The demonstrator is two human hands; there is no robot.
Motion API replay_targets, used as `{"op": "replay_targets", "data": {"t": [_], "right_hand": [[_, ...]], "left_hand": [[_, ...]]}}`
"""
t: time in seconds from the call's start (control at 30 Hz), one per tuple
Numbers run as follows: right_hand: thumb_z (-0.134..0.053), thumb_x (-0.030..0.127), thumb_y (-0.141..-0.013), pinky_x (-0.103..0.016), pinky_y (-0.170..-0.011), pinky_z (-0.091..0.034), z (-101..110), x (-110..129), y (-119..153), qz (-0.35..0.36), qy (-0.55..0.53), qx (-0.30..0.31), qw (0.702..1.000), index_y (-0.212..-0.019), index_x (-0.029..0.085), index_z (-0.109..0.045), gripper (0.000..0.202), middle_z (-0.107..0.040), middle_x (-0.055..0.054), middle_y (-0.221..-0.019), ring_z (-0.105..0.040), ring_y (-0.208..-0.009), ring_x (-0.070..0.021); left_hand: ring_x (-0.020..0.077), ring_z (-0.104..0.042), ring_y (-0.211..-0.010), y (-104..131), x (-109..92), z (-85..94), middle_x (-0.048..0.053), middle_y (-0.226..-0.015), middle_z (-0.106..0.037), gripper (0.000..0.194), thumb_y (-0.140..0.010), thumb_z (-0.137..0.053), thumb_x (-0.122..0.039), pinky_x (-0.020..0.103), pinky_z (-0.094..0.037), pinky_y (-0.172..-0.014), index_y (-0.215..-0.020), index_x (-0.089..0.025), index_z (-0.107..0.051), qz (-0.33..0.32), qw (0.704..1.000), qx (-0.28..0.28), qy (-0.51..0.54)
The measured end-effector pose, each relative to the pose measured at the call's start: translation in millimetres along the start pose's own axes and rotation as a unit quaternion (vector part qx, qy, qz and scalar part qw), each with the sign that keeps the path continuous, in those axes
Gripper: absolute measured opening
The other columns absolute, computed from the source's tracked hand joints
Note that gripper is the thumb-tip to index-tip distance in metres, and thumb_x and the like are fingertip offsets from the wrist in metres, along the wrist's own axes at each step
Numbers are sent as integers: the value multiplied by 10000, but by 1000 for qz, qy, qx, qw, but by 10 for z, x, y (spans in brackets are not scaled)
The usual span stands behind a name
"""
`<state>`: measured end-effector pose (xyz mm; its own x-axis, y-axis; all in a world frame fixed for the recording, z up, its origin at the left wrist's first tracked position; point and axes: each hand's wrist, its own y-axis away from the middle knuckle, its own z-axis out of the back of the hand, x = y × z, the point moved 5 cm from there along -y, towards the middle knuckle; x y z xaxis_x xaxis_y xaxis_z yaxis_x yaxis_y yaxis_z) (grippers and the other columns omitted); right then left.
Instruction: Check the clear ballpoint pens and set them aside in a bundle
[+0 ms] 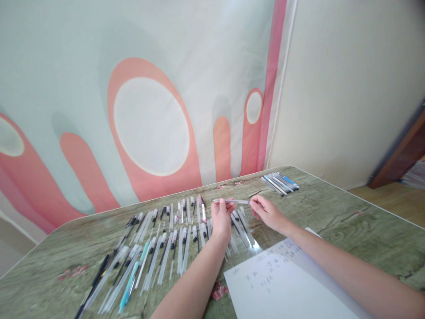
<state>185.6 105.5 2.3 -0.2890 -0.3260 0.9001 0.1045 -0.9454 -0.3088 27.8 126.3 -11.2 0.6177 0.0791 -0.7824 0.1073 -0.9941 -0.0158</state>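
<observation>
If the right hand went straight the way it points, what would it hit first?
Past the pen tube between both hands, the right hand would probably meet the left hand, though depth is unclear.

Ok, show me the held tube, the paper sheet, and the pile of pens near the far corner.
Held tube (242,202): head view, pale middle stretch.
Paper sheet (277,292): head view, bare lower part.
Pen pile (280,183): head view, its middle.

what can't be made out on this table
Writing on the paper: head view, too small and blurred to read.
Paper's near edge: head view, cut off by the picture's bottom.
Part of the front pen row: head view, hidden behind the left forearm.
Right end of the held tube: head view, covered by the right hand.
</observation>
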Motion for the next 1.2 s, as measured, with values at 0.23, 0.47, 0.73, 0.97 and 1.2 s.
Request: {"op": "replay_targets", "data": {"t": [0.23, 0.47, 0.73, 0.97, 1.2], "right_hand": [[-352, 517, -840, -230, -487, -423, -36, -67, -26, -43, -45, 32, 998, -607, 178, -480, 430, -509, 21, -506, -499, -464, -105], [-427, 520, -801, -220, -470, -423, 18, -61, -52, -58, -86, 41, 994, -729, 185, -490, 349, -510, 37, -574, -507, -497, -102], [-419, 477, -818, -211, -459, -407, 69, 31, -72, -44, -69, 54, 995, -643, 189, -460, 339, -468, 48, -512, -458, -458, -91], [-416, 476, -815, -210, -448, -399, -31, 9, -47, -108, -199, 106, 968, -615, 182, -425, 356, -426, 54, -506, -436, -436, -80], [-402, 490, -829, -213, -465, -409, 50, 91, -66, -48, -96, 52, 993, -739, 190, -460, 319, -483, 40, -597, -480, -497, -91]], "left_hand": [[93, -574, -646, 25, 0, -21, 50, -819, -619, 245, -769, -543, -387, 288, -462, -719, -817, -180, -421, -8, 1000, 14, -21], [96, -576, -668, -2, 17, -7, 42, -800, -605, 226, -771, -546, -361, 291, -455, -736, -819, -175, -426, -15, 1000, 5, -16], [96, -565, -678, 55, -64, -95, 47, -853, -613, 238, -764, -547, -385, 284, -455, -733, -832, -189, -431, -27, 999, 23, -30], [81, -558, -671, 60, -108, -135, 38, -857, -611, 209, -777, -539, -362, 266, -447, -740, -831, -190, -435, -31, 998, 40, -22], [82, -561, -665, 60, -101, -116, 53, -863, -621, 222, -773, -548, -366, 271, -446, -739, -826, -180, -437, -19, 999, 29, -5]]}}
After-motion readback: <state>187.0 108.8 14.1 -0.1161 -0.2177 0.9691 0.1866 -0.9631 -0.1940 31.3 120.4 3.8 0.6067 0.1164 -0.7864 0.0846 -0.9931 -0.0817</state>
